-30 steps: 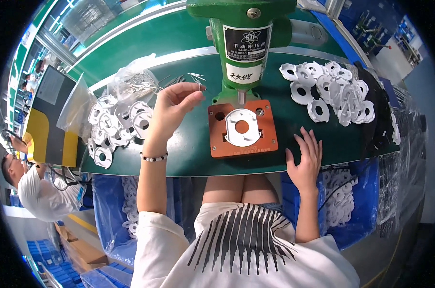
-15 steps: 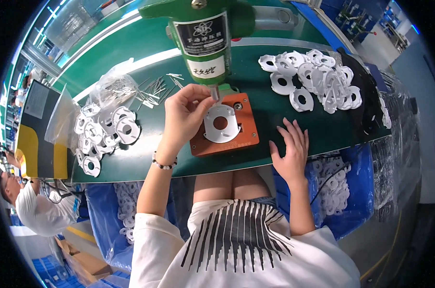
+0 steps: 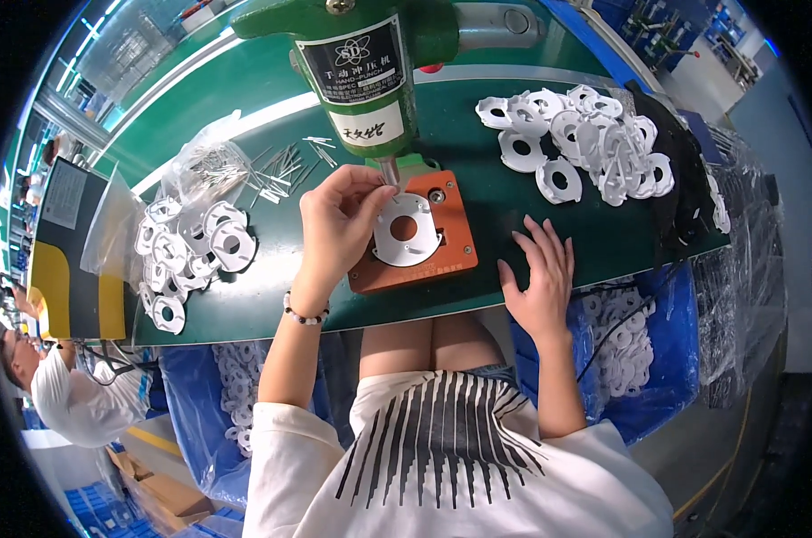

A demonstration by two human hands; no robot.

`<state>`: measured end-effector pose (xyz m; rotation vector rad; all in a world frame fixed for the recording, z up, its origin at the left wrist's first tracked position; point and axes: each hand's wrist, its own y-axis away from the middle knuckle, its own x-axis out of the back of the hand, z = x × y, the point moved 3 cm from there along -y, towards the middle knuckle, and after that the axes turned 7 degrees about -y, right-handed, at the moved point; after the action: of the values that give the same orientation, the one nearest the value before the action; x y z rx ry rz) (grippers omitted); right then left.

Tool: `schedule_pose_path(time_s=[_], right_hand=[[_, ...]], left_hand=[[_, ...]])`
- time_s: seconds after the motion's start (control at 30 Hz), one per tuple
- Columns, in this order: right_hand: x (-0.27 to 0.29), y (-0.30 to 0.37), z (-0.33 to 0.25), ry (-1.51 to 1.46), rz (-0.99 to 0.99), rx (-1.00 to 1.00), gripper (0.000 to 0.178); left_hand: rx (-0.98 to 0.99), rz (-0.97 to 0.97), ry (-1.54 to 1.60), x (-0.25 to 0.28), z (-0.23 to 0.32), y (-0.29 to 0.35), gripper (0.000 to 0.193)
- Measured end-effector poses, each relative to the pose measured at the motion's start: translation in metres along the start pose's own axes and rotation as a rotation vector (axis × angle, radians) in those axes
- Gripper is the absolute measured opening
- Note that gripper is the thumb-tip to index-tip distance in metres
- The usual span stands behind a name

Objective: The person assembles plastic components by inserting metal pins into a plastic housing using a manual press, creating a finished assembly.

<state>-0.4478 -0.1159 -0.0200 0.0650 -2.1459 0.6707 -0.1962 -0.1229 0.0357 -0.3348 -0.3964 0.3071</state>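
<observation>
A white ring-shaped plastic part (image 3: 421,243) lies flat in the orange fixture block (image 3: 457,211), its round centre opening showing the orange beneath. My left hand (image 3: 341,215) is closed in a pinch at the part's upper left edge, just under the metal ram (image 3: 389,171) of the green hand press (image 3: 413,106). Whatever sits between thumb and forefinger is too small or hidden to make out. To the right of the block, my right hand (image 3: 544,280) hovers or rests by the table's front edge, fingers spread and nothing in it.
White plastic parts lie heaped at left (image 3: 235,247) and right (image 3: 560,182) on the green table (image 3: 478,117). Thin metal pins (image 3: 280,170) are scattered behind the left heap, beside a clear bag (image 3: 211,152). Blue bins (image 3: 679,359) of parts flank my legs. Another person (image 3: 88,394) sits at left.
The view has shifted slightly, so the press and fixture appear a little further left. My left hand keeps its pinch at the part's edge; my right hand stays spread.
</observation>
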Motion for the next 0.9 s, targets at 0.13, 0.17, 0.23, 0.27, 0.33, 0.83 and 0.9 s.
schedule_pose_path(time_s=[0.13,0.17,0.23,0.27,0.33,0.83,0.9], right_hand=[[-0.001,0.001,0.000,-0.006,0.003,-0.004,0.038],[-0.001,0.000,0.000,-0.004,0.004,-0.002,0.038],[-0.001,0.000,-0.001,0.000,0.000,0.001,0.039],[0.000,0.000,0.000,0.003,0.001,0.001,0.039],[0.000,0.000,0.001,0.008,0.000,0.002,0.039],[0.030,-0.064,-0.011,-0.605,0.478,0.278,0.030],[0.010,-0.124,-0.013,-0.846,0.338,0.084,0.037]], left_hand=[[-0.019,0.008,-0.018,-0.002,0.003,0.001,0.010],[-0.032,0.013,-0.029,-0.002,0.004,0.001,0.011],[-0.028,-0.008,-0.114,0.000,0.006,0.001,0.008],[-0.029,-0.034,-0.201,-0.001,0.008,0.001,0.006],[-0.090,-0.016,-0.255,-0.003,0.016,0.001,0.007],[-0.206,-0.016,-0.403,0.019,0.020,0.003,0.032],[-0.228,0.087,-0.423,0.035,0.021,0.011,0.043]])
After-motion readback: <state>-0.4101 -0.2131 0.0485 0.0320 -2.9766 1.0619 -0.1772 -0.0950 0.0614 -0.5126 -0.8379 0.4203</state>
